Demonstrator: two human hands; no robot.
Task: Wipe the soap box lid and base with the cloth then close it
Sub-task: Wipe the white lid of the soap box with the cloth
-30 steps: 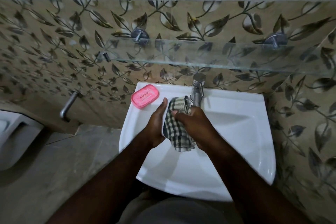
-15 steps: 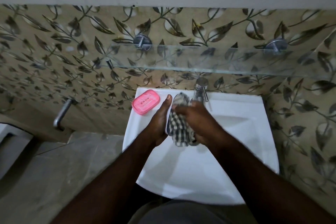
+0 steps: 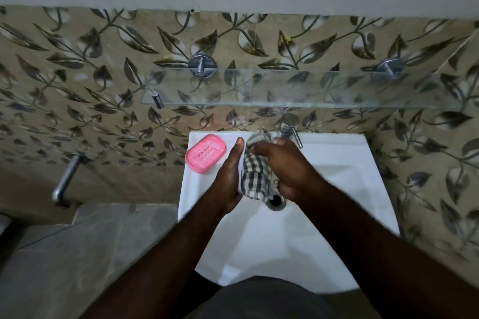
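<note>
A pink soap box (image 3: 205, 153) with slots in its top face lies on the back left corner of the white sink (image 3: 337, 163). A checked cloth (image 3: 255, 173) hangs between my two hands over the basin. My left hand (image 3: 229, 176) lies flat against the cloth's left side, thumb pointing up. My right hand (image 3: 287, 166) curls over the cloth from the right and grips it. Whether anything is wrapped inside the cloth is hidden.
A chrome tap (image 3: 289, 127) stands just behind my right hand, and the drain (image 3: 276, 201) shows below the cloth. A glass shelf (image 3: 285, 88) juts from the leaf-patterned wall above the sink. A metal pipe (image 3: 66, 179) sticks out low at the left.
My hands stay pressed together on the cloth and have shifted slightly toward the tap. The cloth is bunched tighter, and the drain now shows beneath it. The soap box has not moved.
</note>
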